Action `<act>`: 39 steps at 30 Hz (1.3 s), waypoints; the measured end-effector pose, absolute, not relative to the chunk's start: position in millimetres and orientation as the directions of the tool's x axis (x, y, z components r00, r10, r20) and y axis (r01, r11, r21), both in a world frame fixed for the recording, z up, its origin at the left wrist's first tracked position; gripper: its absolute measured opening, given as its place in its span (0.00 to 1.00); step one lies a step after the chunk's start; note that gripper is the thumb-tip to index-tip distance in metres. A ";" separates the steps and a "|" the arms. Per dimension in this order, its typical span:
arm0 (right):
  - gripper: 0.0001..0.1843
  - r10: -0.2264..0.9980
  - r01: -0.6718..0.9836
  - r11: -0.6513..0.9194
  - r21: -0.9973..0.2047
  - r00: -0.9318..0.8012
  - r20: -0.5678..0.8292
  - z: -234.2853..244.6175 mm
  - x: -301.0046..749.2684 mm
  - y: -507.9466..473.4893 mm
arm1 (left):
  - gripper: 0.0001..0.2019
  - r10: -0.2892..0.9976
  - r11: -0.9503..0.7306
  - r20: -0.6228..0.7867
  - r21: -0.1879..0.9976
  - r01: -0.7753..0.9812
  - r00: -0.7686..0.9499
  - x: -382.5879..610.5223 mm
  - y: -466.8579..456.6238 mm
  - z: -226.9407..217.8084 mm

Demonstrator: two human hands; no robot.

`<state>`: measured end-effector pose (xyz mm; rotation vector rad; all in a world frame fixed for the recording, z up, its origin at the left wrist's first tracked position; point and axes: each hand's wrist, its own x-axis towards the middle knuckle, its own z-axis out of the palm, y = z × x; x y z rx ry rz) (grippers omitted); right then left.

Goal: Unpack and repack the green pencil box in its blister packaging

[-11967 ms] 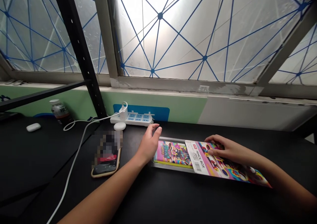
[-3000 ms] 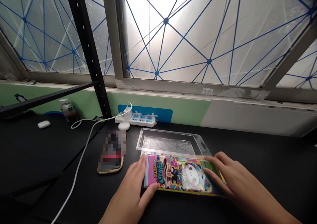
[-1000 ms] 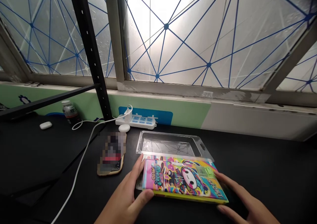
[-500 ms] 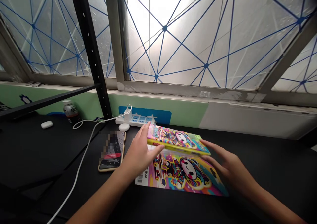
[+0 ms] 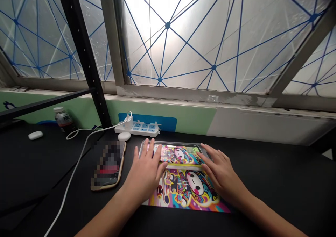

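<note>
One change is recorded: the pencil box [image 5: 181,154], tilted in the hands half a second earlier, has been lowered level into the clear tray [image 5: 170,143] near the surface's [image 5: 275,177] far edge, and is judged seated. The printed card [image 5: 189,191] is left on the near-edge side. The left hand [image 5: 145,174] is laid palm-down, fingers spread, over the box's left end; the right hand's [image 5: 219,170] fingers, slightly parted, are rested at its right end.
</note>
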<state>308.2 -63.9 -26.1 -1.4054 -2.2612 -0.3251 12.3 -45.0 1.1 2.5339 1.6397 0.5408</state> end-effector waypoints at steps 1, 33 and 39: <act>0.21 0.754 0.867 0.497 -0.032 -0.414 0.510 -23.4 302.7 -71.0 | 0.28 0.877 -0.463 0.269 0.242 0.853 0.399 18.8 -44.9 2.7; 0.18 0.975 0.911 0.217 -0.352 -0.182 0.129 -1.6 278.0 -97.5 | 0.31 0.889 -0.457 0.136 0.269 0.848 0.436 21.3 -4.1 -5.1; 0.27 0.992 0.891 0.030 -0.454 -0.081 -0.093 14.2 369.1 -43.8 | 0.25 0.883 -0.468 0.123 0.315 0.825 0.454 19.4 -11.1 3.8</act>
